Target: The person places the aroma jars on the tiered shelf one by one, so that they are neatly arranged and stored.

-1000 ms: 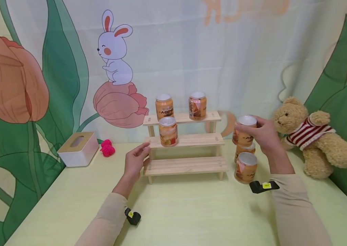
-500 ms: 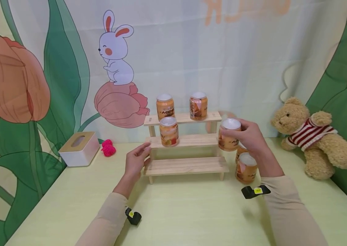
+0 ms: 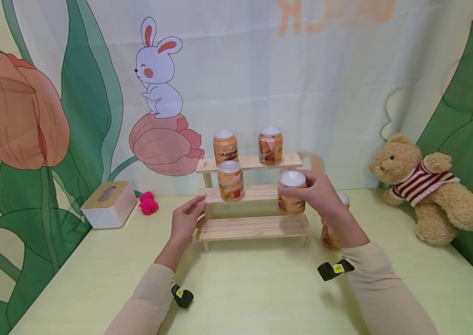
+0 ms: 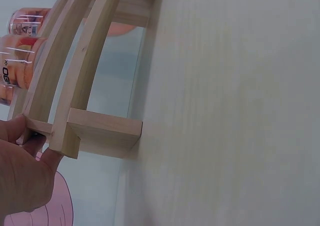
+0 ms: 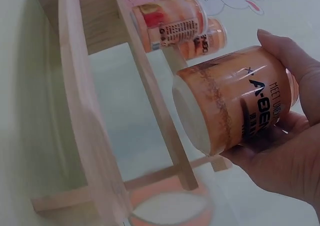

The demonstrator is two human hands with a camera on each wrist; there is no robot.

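Note:
A three-tier wooden display stand (image 3: 253, 227) stands mid-table. My left hand (image 3: 184, 222) grips its left end; in the left wrist view, thumb and fingers close round the wood. Thumb and fingers of my right hand (image 3: 322, 193) hold an orange can (image 3: 291, 197) with a silvery top, at the right end of the middle tier. The right wrist view shows this held can (image 5: 240, 101) tilted in frame, its base apart from the wood. Similar cans stand on the stand: one at top left (image 3: 225, 151), one at top right (image 3: 270, 146), and one at middle left (image 3: 230, 182).
Right of the stand, a can (image 3: 329, 235) on the table is partly hidden by my right arm, another can (image 3: 344, 200) behind it. A teddy bear (image 3: 424, 186) leans at the right. Back left are a tissue box (image 3: 108, 204) and pink yarn (image 3: 148, 203).
My right hand has carried the can leftward and somewhat lower, from above the cans on the table to the middle tier's right end. My left hand stays on the stand.

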